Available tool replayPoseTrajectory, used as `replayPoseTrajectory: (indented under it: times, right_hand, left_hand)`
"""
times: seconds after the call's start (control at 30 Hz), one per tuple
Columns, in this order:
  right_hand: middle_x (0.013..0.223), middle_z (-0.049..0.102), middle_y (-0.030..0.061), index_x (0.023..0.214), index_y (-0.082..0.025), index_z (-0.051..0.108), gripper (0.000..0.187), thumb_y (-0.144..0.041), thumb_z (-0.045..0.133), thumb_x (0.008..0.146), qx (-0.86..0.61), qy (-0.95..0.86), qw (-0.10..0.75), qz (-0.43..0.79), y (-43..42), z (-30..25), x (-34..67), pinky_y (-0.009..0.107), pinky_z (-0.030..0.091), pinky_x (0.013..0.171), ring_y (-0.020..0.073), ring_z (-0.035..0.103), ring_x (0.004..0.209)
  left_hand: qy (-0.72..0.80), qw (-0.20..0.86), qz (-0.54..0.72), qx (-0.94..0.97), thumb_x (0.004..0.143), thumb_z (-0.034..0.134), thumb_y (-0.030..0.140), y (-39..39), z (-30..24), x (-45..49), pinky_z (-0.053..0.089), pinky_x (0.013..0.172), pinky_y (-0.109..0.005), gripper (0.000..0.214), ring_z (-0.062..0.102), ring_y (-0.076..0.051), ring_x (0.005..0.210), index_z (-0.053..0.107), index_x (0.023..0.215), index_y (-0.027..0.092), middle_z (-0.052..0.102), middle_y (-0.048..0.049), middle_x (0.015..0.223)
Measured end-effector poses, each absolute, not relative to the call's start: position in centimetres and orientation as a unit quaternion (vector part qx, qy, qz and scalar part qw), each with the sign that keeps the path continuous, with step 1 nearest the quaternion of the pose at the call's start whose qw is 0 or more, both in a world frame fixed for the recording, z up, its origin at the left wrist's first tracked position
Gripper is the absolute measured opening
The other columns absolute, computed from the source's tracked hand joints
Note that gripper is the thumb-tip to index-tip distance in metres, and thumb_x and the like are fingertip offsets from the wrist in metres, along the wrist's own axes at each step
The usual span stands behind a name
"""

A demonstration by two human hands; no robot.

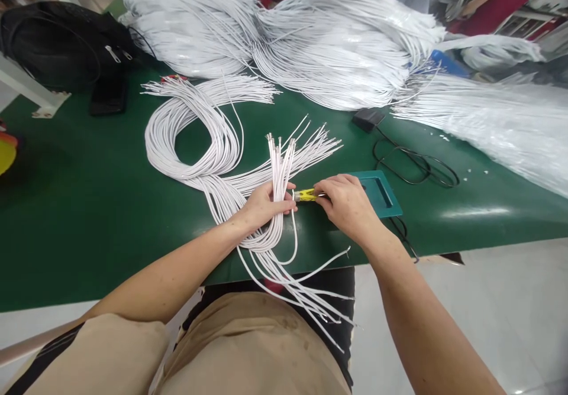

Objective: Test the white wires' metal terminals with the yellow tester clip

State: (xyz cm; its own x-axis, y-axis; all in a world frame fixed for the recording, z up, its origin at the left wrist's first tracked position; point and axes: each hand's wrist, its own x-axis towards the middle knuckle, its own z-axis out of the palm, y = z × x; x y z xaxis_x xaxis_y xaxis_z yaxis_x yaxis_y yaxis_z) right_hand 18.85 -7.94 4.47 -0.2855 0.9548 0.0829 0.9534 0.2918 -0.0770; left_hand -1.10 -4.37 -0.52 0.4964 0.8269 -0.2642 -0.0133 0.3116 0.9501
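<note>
My left hand (265, 207) is closed around a bunch of white wires (279, 167), whose metal-tipped ends point away from me. One single wire (295, 235) loops out of the bunch and rises to the thumb. My right hand (344, 201) grips a small yellow tool (306, 195); its tip meets the end of that single wire beside my left fingers. What kind of tool it is, I cannot make out. More wires from the same lot hang over the table's front edge toward my lap. A coiled bundle of white wires (190, 129) lies behind my left hand.
Large piles of white wire bundles (328, 40) cover the back. A teal tray (386, 197) sits by my right hand, a black adapter with cable (368, 120) behind it. A black bag (57, 46) and a dark phone (107, 95) lie at left. Another person's red sleeve (506, 5) shows behind.
</note>
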Motion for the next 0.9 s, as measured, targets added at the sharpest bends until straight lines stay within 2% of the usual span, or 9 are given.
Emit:
replayPoseTrajectory:
  times: [0.23, 0.37, 0.43, 0.5, 0.57, 0.63, 0.73, 0.9]
  right_hand:
    - [0.072, 0.065, 0.0055, 0.074, -0.018, 0.059, 0.016, -0.005, 0.052, 0.078, -0.597, -0.799, 0.069, 0.001, -7.4, 4.2, 18.7, 0.035, 0.036, 0.077, 0.0233, 0.053, 0.084]
    - [0.069, 0.064, 0.0055, 0.073, -0.018, 0.060, 0.016, -0.005, 0.052, 0.078, -0.607, -0.793, 0.052, 0.004, -7.3, 4.4, 18.5, 0.036, 0.039, 0.077, 0.0234, 0.053, 0.082]
    - [0.076, 0.067, 0.0064, 0.080, -0.018, 0.064, 0.012, -0.011, 0.054, 0.082, -0.604, -0.795, 0.052, -0.002, -7.6, 4.5, 18.6, 0.040, 0.040, 0.086, 0.0240, 0.055, 0.087]
    - [0.096, 0.071, 0.0091, 0.094, -0.018, 0.066, 0.014, -0.021, 0.054, 0.087, -0.615, -0.784, 0.070, -0.043, -8.0, 4.5, 19.0, 0.050, 0.033, 0.102, 0.0269, 0.056, 0.102]
    - [0.121, 0.065, 0.0133, 0.111, -0.017, 0.063, 0.027, -0.029, 0.050, 0.091, -0.655, -0.742, 0.091, -0.112, -8.6, 4.1, 19.5, 0.060, 0.018, 0.111, 0.0317, 0.049, 0.121]
    - [0.137, 0.054, 0.0169, 0.127, -0.016, 0.056, 0.039, -0.035, 0.045, 0.094, -0.700, -0.688, 0.099, -0.163, -9.0, 3.5, 20.0, 0.065, 0.016, 0.110, 0.0354, 0.040, 0.132]
    - [0.142, 0.049, 0.0183, 0.137, -0.016, 0.047, 0.049, -0.042, 0.039, 0.096, -0.727, -0.657, 0.095, -0.175, -9.1, 2.5, 20.5, 0.066, 0.020, 0.109, 0.0359, 0.037, 0.135]
    - [0.140, 0.051, 0.0184, 0.133, -0.014, 0.051, 0.047, -0.041, 0.040, 0.097, -0.723, -0.659, 0.121, -0.171, -9.1, 2.6, 20.3, 0.063, 0.022, 0.110, 0.0346, 0.042, 0.132]
  left_hand:
    - [0.432, 0.658, 0.294, 0.542, 0.069, 0.072, 0.019, -4.2, -1.0, -0.7, 0.050, 0.071, -0.029, 0.043, 0.066, -0.014, 0.070, 0.061, 0.110, 0.016, 0.070, -0.0024, 0.081]
    - [0.455, 0.628, 0.272, 0.569, 0.067, 0.073, 0.019, -4.1, -0.8, -0.6, 0.049, 0.071, -0.029, 0.045, 0.065, -0.015, 0.068, 0.062, 0.110, 0.017, 0.071, -0.0024, 0.082]
    - [0.459, 0.621, 0.263, 0.578, 0.067, 0.073, 0.021, -4.1, -0.7, -0.6, 0.049, 0.072, -0.030, 0.045, 0.066, -0.015, 0.070, 0.063, 0.111, 0.017, 0.071, -0.0028, 0.084]
    - [0.459, 0.621, 0.258, 0.581, 0.067, 0.073, 0.022, -4.1, -0.6, -0.7, 0.049, 0.074, -0.031, 0.046, 0.066, -0.016, 0.072, 0.063, 0.112, 0.017, 0.072, -0.0033, 0.086]
    - [0.454, 0.626, 0.253, 0.582, 0.068, 0.073, 0.024, -4.1, -0.4, -0.8, 0.050, 0.076, -0.032, 0.046, 0.067, -0.017, 0.075, 0.062, 0.113, 0.018, 0.072, -0.0039, 0.088]
    - [0.447, 0.636, 0.248, 0.578, 0.070, 0.072, 0.024, -4.2, -0.3, -0.9, 0.050, 0.078, -0.033, 0.045, 0.067, -0.018, 0.077, 0.062, 0.113, 0.017, 0.072, -0.0045, 0.088]
    - [0.447, 0.644, 0.248, 0.568, 0.070, 0.072, 0.023, -4.2, 0.0, -1.1, 0.050, 0.080, -0.034, 0.044, 0.068, -0.018, 0.078, 0.061, 0.112, 0.015, 0.072, -0.0050, 0.088]
    - [0.442, 0.654, 0.281, 0.545, 0.070, 0.073, 0.024, -4.7, 0.6, -1.8, 0.050, 0.079, -0.033, 0.044, 0.067, -0.018, 0.080, 0.061, 0.111, 0.017, 0.069, -0.0037, 0.091]
